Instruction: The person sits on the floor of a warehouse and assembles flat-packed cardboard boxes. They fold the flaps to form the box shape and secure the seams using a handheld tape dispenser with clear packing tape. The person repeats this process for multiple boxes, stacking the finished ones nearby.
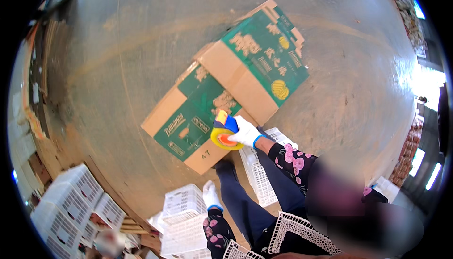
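Observation:
My right hand [245, 131], in a white glove, is closed round a tape dispenser [230, 122] with blue and yellow parts. The dispenser carries a roll of yellow tape [218, 138] with an orange core. Directly beyond it lies a green and brown banana carton [191, 122], its near edge close to the tape. A second green banana carton [264, 56] adjoins it at the far right and overlaps its edge. My left hand [212, 196], also gloved in white, is held low beside my leg, its fingers loosely extended and empty, near a white plastic crate [183, 201].
Another white crate [259, 176] stands between and beside my legs. Stacked white crates [71, 202] fill the lower left, next to wooden slats [133, 226]. Flat cardboard sheets [49, 61] lean at the far left. Piled goods line the right side of the concrete floor [155, 28].

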Demonstrator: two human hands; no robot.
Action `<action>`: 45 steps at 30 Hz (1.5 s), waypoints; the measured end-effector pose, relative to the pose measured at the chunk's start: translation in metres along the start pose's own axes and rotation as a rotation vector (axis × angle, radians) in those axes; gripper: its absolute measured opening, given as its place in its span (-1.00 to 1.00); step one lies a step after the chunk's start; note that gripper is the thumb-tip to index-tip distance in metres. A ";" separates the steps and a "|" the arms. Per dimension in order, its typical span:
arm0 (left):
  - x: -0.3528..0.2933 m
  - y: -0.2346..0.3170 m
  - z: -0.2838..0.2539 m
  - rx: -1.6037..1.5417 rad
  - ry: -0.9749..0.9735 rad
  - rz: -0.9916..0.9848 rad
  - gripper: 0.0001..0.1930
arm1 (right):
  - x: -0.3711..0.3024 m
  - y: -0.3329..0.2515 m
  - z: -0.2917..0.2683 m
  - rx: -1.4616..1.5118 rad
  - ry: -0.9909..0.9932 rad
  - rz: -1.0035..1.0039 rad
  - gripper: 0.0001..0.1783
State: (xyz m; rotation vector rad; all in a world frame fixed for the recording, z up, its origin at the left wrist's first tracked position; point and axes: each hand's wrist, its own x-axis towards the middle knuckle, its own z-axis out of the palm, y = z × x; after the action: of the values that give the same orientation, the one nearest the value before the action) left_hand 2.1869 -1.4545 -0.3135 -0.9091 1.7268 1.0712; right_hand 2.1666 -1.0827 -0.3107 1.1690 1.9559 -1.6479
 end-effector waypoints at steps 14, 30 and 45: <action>0.192 -0.015 0.031 -0.332 0.268 0.205 -0.13 | 0.099 0.079 0.056 0.260 -0.222 0.153 -0.17; 0.249 -0.019 -0.029 -0.481 -0.344 0.270 -0.53 | 0.101 0.031 0.064 -0.324 -0.264 -0.098 -0.21; 0.221 -0.039 -0.023 -0.287 -0.288 0.378 -0.49 | 0.033 0.044 0.062 -0.519 -0.025 -0.374 -0.25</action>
State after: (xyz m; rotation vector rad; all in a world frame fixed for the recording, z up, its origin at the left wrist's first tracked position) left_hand 2.1396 -1.5181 -0.5246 -0.5679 1.5581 1.6470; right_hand 2.1645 -1.1282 -0.3801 0.6112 2.4882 -1.1672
